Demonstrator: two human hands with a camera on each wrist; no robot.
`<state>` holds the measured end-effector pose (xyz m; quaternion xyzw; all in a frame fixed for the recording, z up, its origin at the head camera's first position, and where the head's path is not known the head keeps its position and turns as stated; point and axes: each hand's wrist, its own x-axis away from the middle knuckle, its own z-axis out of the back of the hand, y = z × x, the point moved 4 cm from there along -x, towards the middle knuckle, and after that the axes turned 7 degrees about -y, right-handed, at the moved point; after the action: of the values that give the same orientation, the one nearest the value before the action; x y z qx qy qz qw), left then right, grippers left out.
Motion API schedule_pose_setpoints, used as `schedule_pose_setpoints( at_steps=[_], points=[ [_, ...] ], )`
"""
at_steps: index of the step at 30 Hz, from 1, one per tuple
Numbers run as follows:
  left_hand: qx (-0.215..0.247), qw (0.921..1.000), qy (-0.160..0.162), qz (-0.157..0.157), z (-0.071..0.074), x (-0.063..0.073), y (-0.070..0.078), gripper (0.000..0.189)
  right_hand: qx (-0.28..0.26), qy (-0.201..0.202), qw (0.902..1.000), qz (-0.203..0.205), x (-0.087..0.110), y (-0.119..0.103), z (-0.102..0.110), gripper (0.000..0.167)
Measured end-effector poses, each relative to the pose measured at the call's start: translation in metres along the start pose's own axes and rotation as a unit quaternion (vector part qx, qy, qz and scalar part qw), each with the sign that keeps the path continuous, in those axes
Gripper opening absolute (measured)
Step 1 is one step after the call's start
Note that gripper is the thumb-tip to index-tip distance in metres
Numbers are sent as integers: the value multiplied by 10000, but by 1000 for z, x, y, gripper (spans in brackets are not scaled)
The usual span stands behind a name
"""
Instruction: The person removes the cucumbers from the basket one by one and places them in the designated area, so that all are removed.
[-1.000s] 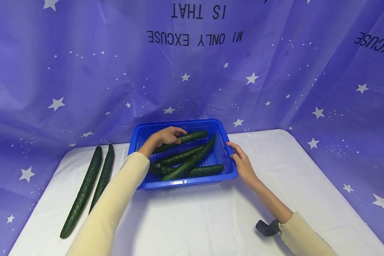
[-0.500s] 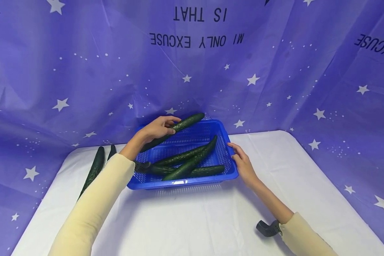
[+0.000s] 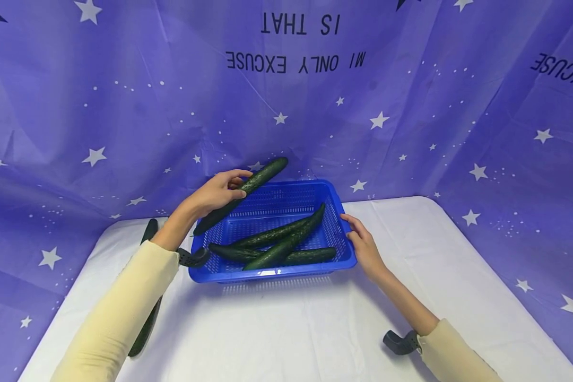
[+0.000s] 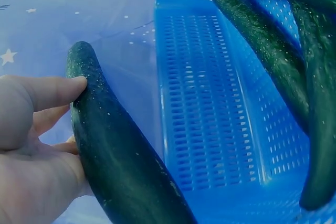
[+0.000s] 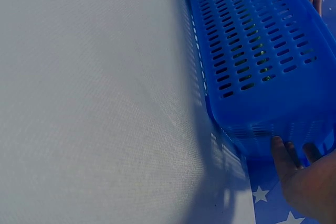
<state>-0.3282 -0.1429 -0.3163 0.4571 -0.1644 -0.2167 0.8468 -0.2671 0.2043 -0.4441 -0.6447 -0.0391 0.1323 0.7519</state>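
A dark green cucumber [image 3: 266, 175] is in my left hand [image 3: 215, 193], thumb on one side and fingers on the other. It slants over the left end of the blue plastic basket [image 3: 272, 273], its far end raised above the back rim. In the left wrist view, the thumb presses on the cucumber [image 4: 115, 145] close to its rounded end. My right hand [image 3: 366, 249] holds the basket by its right rim. In the right wrist view, the fingers [image 5: 283, 161] reach the end wall. Three cucumbers [image 3: 293, 244] lie crossed inside the basket.
Parts of two more cucumbers [image 3: 145, 329] show on the white-covered table [image 3: 277, 334] at left, mostly behind the left sleeve [image 3: 119, 313]. A purple star-printed curtain [image 3: 286, 127] hangs behind the basket. Dark curved wrist pieces [image 3: 401, 342] stick out beside both sleeves.
My left hand has lifted the cucumber from inside the basket, up and to the left, tilting it more steeply. The right hand and the basket have stayed about where they were.
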Motion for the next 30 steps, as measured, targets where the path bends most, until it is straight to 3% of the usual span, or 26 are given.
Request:
schedule_pose_setpoints(
  at_steps=[14,30],
  points=[
    [-274,9981,439,322,24,61,-7,55,-53,-1,10000,-34,0,-1,0,48],
    [-110,9925,927,793,52,133,-56,58,-7,0,10000,24,0,1,1,49]
  ],
)
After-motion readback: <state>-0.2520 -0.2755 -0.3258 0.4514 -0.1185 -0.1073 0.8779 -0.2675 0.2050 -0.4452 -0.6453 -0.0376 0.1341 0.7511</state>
